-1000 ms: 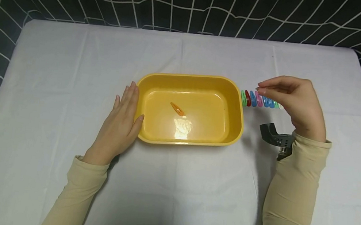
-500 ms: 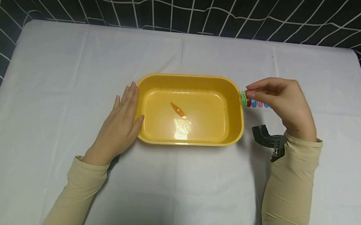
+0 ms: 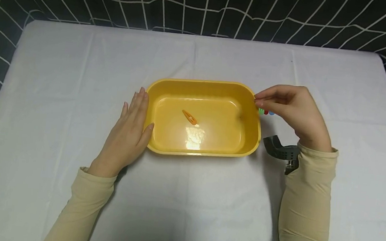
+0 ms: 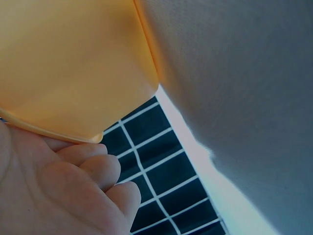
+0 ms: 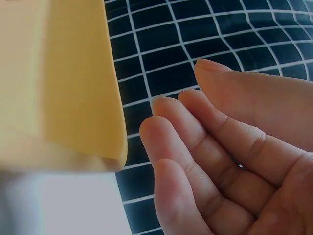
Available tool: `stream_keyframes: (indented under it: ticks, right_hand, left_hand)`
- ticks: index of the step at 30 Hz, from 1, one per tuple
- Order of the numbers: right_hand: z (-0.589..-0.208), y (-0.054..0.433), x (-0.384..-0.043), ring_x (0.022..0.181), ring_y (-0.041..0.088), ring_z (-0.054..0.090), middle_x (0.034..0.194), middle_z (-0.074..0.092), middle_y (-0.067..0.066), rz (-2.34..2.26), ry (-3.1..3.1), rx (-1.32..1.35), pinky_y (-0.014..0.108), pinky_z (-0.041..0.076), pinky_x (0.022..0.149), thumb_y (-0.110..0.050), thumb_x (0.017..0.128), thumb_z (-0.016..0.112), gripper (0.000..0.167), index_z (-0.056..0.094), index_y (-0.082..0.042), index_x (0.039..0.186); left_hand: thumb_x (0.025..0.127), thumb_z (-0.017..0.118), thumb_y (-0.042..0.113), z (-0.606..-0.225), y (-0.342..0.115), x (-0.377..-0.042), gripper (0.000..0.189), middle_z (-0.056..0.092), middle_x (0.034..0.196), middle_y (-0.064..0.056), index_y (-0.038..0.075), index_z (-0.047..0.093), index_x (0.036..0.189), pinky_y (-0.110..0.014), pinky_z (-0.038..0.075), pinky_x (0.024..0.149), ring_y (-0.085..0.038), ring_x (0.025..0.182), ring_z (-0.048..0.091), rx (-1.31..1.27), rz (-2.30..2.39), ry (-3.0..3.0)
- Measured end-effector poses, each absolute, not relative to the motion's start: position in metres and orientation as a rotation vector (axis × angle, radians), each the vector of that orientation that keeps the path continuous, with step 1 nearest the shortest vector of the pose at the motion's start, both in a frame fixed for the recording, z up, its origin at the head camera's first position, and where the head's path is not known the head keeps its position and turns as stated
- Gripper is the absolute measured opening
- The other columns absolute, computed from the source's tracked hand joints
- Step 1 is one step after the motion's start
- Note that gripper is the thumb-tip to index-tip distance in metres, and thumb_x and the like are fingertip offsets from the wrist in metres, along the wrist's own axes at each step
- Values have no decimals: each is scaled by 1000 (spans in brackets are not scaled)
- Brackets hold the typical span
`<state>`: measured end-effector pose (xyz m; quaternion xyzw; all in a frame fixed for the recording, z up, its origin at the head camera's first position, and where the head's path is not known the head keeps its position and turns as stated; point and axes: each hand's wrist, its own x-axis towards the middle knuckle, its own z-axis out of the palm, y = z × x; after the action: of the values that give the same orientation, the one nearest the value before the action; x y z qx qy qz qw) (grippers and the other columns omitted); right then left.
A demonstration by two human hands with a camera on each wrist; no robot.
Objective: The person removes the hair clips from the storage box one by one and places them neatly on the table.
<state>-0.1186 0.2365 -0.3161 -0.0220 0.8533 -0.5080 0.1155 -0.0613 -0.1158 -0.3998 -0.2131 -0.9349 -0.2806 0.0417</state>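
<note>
A yellow rectangular tray (image 3: pixel 198 135) stands on the white-covered table, with one orange snap hair clip (image 3: pixel 190 117) lying inside it. My left hand (image 3: pixel 125 137) rests against the tray's left rim, fingers extended and thumb over the edge; the left wrist view shows its fingers (image 4: pixel 100 169) beside the tray wall. At the right rim is my right hand (image 3: pixel 286 108), thumb and index tips close together. No clip shows between its loosely bent fingers (image 5: pixel 166 139) in the right wrist view. Beneath it, a row of hair clips (image 3: pixel 261 111) is mostly hidden; green, red and blue ends show.
White cloth (image 3: pixel 183 213) covers the table. A dark fabric with a white grid (image 3: pixel 205 8) surrounds its far and side edges. A black wrist camera mount (image 3: pixel 283 151) sticks out from the right sleeve.
My right hand has moved left along the row of clips to the tray's right rim, covering more of the row. My left hand and the orange hair clip have stayed put.
</note>
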Motion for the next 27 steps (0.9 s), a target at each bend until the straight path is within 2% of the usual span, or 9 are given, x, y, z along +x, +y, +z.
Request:
stream_keyframes:
  ticks: [10, 16, 27]
  right_hand:
    - [-314, 233, -116, 74, 18, 62, 87, 70, 2, -1470, 2498, -103, 22, 50, 68, -13, 84, 72, 23, 70, 2, 102]
    - [-314, 227, -117, 82, 16, 66, 89, 71, -2, -1413, 2510, -102, 20, 51, 74, -10, 84, 71, 23, 69, 2, 103]
    - [-319, 213, -117, 84, 21, 66, 86, 71, 1, -1396, 2474, -191, 20, 50, 75, -9, 84, 71, 19, 70, 2, 99]
  left_hand:
    - [98, 39, 20, -400, -116, -61, 62, 9, 155, -20, -9, 13, 147, -47, 7, 114, -29, 143, 8, -655, -858, -2863]
    - [98, 40, 19, -400, -116, -61, 62, 9, 155, -20, -10, 13, 146, -47, 7, 114, -31, 143, 10, -656, -860, -2861]
    - [98, 40, 19, -399, -116, -62, 62, 9, 155, -19, -9, 13, 147, -46, 7, 114, -30, 143, 9, -649, -864, -2861]
